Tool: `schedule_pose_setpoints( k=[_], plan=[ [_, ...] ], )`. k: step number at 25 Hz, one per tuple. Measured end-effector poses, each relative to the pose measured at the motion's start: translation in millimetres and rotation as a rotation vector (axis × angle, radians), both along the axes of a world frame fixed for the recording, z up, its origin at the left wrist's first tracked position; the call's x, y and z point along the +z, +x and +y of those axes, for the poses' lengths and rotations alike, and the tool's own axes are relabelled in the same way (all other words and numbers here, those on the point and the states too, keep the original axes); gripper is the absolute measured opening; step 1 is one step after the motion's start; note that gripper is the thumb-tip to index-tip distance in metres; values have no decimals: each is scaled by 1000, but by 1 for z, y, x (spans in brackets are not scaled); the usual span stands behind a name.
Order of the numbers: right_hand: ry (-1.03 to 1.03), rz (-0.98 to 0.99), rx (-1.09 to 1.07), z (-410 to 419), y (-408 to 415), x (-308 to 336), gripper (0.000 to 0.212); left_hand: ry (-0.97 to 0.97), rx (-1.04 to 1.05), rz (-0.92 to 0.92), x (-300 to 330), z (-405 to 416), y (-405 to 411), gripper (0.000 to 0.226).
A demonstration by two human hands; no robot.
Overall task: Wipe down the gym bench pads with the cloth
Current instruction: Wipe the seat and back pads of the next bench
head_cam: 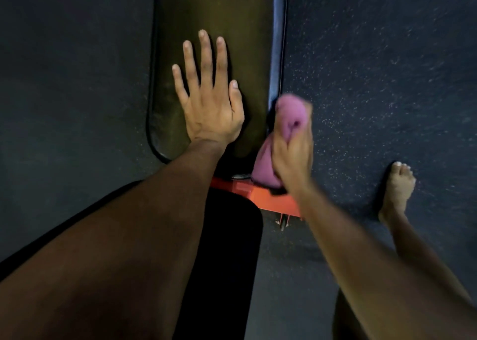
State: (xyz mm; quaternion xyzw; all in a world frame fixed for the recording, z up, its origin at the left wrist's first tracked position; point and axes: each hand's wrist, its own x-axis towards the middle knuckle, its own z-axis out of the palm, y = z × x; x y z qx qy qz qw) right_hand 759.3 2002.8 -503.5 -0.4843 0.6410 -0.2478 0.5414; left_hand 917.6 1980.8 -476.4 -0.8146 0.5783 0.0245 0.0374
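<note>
Pressing long pad (232, 17): left hand (210, 107), fingers spread flat; right hand (293, 156) fingers gripping pink cloth (289, 115).

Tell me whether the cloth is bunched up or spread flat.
Bunched up. The right hand grips the pink cloth in a wad at the pad's right edge; folds bulge above and below the fingers.
</note>
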Motion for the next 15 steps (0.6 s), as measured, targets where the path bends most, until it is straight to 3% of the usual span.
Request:
schedule_pose_setpoints(
  k=[3, 5, 7, 12, 15],
  plan=[
    [-113, 77, 20, -89, 13, 10, 45, -2, 6, -15, -1, -1, 0, 69],
    [-150, 73, 26, -88, 15, 16, 48, 5, 4, -9, -2, -1, -1, 70],
    [-153, 69, 187, -49, -4, 24, 53, 17, 12, 8, 1, 0, 0, 70],
    [180, 39, 509, 29, -53, 51, 37, 43, 24, 34, 6, -2, 0, 70],
    [261, 74, 667, -4, -64, 69, 30, 60, 41, 70, 9, -3, 2, 71]
  ],
)
